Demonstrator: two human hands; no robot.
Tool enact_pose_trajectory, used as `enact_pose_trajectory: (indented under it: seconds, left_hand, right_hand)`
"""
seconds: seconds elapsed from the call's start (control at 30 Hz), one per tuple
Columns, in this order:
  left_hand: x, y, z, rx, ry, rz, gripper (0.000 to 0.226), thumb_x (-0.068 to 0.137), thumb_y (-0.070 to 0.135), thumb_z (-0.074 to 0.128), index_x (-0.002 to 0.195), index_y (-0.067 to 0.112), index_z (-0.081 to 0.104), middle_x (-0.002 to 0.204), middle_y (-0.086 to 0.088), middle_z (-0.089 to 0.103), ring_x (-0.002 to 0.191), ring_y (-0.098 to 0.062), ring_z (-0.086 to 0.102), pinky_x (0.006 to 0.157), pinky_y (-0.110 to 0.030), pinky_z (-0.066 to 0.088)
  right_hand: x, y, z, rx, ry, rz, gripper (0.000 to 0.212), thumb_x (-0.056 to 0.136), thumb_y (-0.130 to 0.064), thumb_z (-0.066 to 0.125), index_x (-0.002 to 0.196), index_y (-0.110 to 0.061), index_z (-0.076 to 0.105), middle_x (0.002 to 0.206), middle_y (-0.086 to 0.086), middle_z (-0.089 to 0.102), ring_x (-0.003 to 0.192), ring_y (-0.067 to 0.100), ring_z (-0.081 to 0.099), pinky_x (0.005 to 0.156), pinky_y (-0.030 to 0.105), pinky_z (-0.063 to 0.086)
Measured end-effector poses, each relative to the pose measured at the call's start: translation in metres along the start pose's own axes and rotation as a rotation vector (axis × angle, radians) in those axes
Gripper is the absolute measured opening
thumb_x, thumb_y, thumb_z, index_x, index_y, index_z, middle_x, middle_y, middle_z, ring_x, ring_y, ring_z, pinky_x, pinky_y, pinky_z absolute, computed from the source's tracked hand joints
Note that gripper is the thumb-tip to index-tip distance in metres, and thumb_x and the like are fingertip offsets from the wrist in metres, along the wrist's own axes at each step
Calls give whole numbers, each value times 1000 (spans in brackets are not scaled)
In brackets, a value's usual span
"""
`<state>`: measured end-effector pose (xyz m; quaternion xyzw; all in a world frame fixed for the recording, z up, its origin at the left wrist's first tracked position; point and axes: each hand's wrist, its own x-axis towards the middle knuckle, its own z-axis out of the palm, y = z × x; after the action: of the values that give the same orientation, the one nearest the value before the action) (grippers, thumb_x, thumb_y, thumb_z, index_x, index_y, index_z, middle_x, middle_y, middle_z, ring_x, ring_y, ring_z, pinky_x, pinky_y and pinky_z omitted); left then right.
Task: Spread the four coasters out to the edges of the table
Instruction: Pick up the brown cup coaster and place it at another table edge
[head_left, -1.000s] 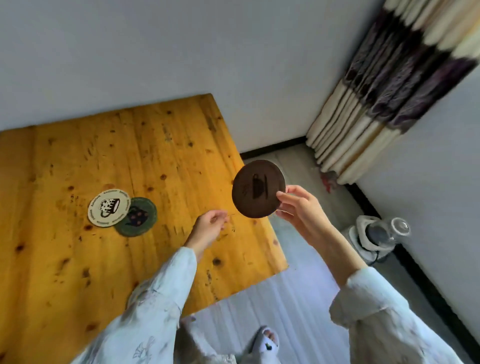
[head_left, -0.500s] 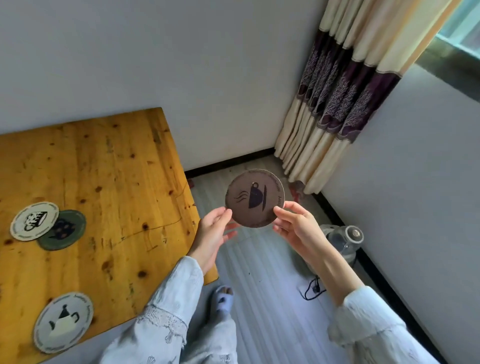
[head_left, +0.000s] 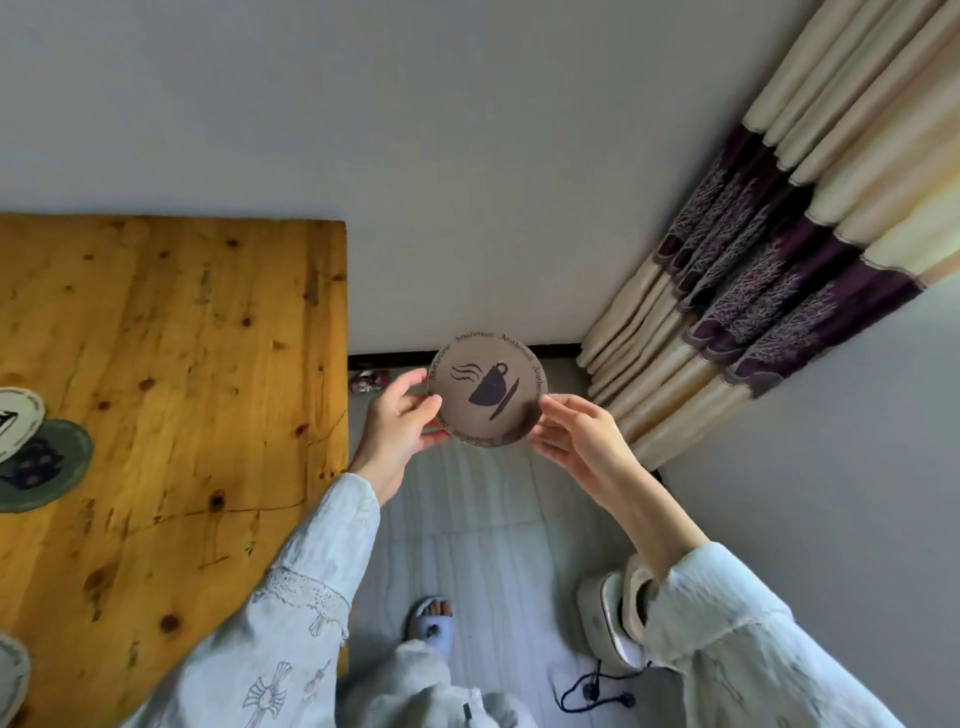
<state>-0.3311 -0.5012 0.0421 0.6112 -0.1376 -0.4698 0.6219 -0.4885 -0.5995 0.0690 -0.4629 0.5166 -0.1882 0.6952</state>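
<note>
1. Grey wall backs a knotty pine table (head_left: 171, 364) that fills the left of the view, its right edge running straight down the frame.
2. Cut off by the left frame edge, a white coaster (head_left: 13, 423) overlaps a green coaster (head_left: 44, 470); both sit well in from the table's right edge. Another pale coaster (head_left: 10, 675) shows only in part at the lower left corner.
3. Past the table's right edge, over the floor, the left hand (head_left: 395, 426) pinches the left rim of the brown coaster (head_left: 487, 388) between thumb and fingers.
4. That coaster faces the camera, its cup print turned on its side.
5. On its right rim, the right hand (head_left: 576, 436) pinches it with the fingertips.
6. To place it well, I would release one hand, carry it back over the wood and lay it flat by a bare edge, away from the overlapping pair.
7. Rightward, a striped curtain (head_left: 769, 260) hangs to the pale floor (head_left: 483, 519), where a white appliance (head_left: 608, 618) and a dark cord (head_left: 592, 691) lie.
</note>
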Motion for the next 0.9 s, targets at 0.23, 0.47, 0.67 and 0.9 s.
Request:
enact_pose_trajectory:
  seconds: [0.23, 0.47, 0.67, 0.9]
  left_hand:
    - [43, 21, 11, 26, 111, -18, 42, 92, 1, 48, 133, 9, 44, 111, -14, 60, 93, -25, 58, 79, -35, 52]
    - [95, 37, 9, 25, 333, -18, 41, 91, 5, 52, 131, 13, 48, 109, -10, 58, 84, -15, 61, 67, -23, 55]
    - [120, 40, 4, -99, 591, -27, 40, 91, 2, 51, 130, 11, 50, 101, -7, 55, 78, -16, 60, 62, -21, 56]
    - [127, 35, -18, -351, 921, -26, 31, 91, -5, 44, 121, 1, 50, 95, -11, 54, 82, -24, 56, 72, -31, 52]
  right_hand:
    - [76, -55, -8, -181, -130, -37, 15, 92, -7, 53, 81, -10, 63, 76, 6, 63, 69, 16, 60, 64, 22, 51]
    - [164, -96, 22, -366, -343, -32, 22, 90, 0, 52, 73, -13, 57, 71, 7, 60, 64, 17, 60, 64, 26, 56]
    - [222, -124, 68, -519, -525, -57, 21, 90, 2, 51, 74, -10, 57, 68, 7, 58, 58, 14, 59, 54, 19, 56]
    - [258, -123, 144, -742, -723, -52, 8, 89, 2, 53, 93, -2, 58, 69, 7, 59, 60, 16, 59, 47, 16, 54]
